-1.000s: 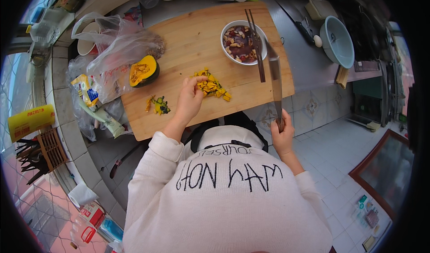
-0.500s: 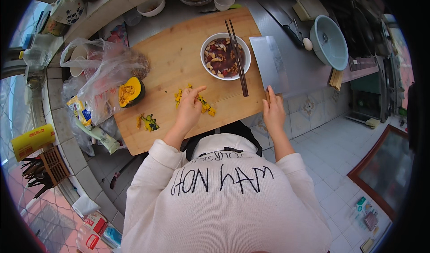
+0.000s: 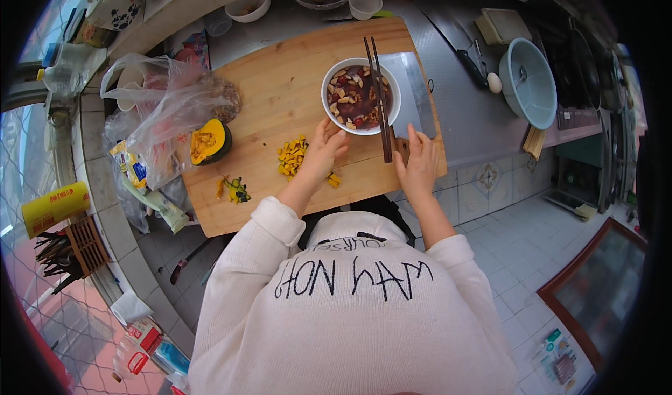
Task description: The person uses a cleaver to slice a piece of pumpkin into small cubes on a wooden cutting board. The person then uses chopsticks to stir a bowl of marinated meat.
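A white bowl of dark red liquid with nuts and red pieces stands on a wooden cutting board. Dark chopsticks lie across its right rim. My left hand is at the bowl's near left edge, fingers apart; contact is unclear. A cleaver lies flat on the board, partly behind the bowl, its wooden handle towards me. Beside that handle my right hand has its fingers spread, not wrapped round it. Diced pumpkin is heaped left of my left forearm, with a few cubes to its right.
At the board's left are a cut pumpkin piece, rind scraps and a clear plastic bag. On the metal counter to the right sit a black-handled knife, an egg and a light blue basin.
My right hand has released the cleaver, now lying farther left on the board beside the bowl. My left hand has moved from over the diced pumpkin to the bowl's edge. The view has shifted slightly.
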Demonstrator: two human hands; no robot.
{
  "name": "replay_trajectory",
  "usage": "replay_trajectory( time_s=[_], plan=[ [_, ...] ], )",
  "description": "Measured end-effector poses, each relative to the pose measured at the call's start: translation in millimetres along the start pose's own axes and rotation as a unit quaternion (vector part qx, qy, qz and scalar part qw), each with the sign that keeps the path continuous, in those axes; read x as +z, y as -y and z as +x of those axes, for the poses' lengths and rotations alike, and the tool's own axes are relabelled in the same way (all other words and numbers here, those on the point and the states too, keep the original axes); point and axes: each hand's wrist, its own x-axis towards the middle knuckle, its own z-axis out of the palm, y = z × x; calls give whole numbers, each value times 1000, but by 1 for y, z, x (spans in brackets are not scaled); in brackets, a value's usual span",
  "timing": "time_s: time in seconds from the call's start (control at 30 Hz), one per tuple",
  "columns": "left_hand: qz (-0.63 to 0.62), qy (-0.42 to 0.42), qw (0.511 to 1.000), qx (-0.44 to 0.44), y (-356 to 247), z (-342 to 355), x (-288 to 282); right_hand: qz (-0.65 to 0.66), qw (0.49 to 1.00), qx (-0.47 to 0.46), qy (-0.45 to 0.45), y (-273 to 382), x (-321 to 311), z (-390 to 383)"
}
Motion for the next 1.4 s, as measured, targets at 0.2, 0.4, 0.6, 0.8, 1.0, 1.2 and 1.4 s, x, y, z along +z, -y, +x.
replay_trajectory(
  time_s=[0.2,0.4,0.6,0.8,1.0,1.2,1.4],
  plan=[
    [-52,-16,998,-12,-5,18,19,-10,979,-203,-12,16,1,43],
    [-35,-17,999,5,-3,29,17,53,966,-249,30,17,3,53],
    [-28,-31,999,-2,0,15,22,21,963,-268,1,23,3,47],
    [-68,-44,996,-25,4,-8,25,65,969,-237,3,33,-6,34],
    [-82,-54,993,-63,22,-6,19,240,947,-190,-103,59,-78,28],
    [-103,-39,990,-86,17,3,24,280,956,-87,-11,55,-100,50],
    [-101,-16,991,-88,17,9,23,384,918,96,17,43,-59,63]
  ],
)
